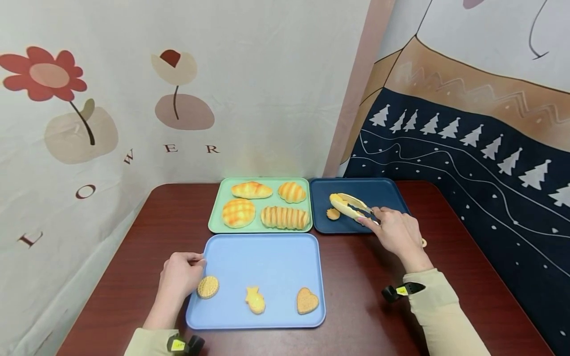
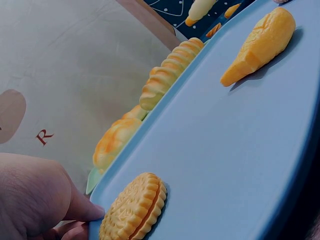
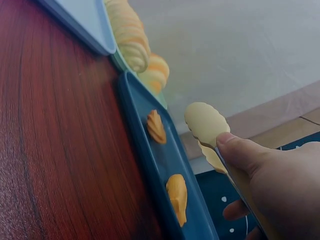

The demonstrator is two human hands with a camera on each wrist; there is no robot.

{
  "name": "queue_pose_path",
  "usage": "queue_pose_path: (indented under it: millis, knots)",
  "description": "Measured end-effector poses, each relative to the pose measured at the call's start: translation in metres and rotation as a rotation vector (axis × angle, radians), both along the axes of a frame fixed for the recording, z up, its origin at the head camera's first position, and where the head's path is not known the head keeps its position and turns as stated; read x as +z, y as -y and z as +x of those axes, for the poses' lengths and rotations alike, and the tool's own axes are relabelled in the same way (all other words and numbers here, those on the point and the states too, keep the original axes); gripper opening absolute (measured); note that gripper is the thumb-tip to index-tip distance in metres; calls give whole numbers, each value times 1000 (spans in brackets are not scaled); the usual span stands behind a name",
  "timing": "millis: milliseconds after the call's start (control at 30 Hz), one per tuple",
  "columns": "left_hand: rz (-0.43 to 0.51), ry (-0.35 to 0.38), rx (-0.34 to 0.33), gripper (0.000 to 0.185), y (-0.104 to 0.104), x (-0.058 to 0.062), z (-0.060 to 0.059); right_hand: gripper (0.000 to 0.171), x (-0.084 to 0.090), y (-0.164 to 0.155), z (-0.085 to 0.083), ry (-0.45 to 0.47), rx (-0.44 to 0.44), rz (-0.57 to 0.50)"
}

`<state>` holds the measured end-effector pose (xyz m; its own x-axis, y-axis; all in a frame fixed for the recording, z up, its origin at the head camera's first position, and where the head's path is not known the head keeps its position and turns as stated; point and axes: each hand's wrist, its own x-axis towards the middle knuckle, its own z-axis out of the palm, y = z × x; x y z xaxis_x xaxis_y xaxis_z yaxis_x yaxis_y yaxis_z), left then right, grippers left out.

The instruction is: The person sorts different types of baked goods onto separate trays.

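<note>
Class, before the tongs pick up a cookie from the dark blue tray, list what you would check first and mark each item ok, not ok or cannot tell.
1. Right hand grips the tongs: ok.
2. Tongs tips apart, nothing between them: ok in the right wrist view.
3. Small cookie lies free on the dark blue tray, beside the tips: ok.
4. Left hand steadies the light blue tray at its left edge: ok.
5. Bare space on the light blue tray beyond the round cookie, fish cookie and heart cookie: ok.
6. Tongs grip firm enough: cannot tell.
</note>
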<state>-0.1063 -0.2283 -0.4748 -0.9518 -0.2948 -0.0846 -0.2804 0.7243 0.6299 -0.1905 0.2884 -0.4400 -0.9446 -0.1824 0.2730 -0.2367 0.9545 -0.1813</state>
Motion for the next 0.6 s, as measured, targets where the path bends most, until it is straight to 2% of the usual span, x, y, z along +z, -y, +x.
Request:
queue_pose_path:
  millis: [133, 367, 600]
  knots:
    - [-5, -4, -9, 30, 1, -1, -1, 59, -2, -1, -4, 15, -14, 8]
    - [-6, -5, -10, 30, 1, -1, -1, 45, -6, -4, -13, 43, -27, 13]
    - [-2, 3, 1, 30, 0, -1, -1, 47, -9, -6, -22, 69, -56, 9]
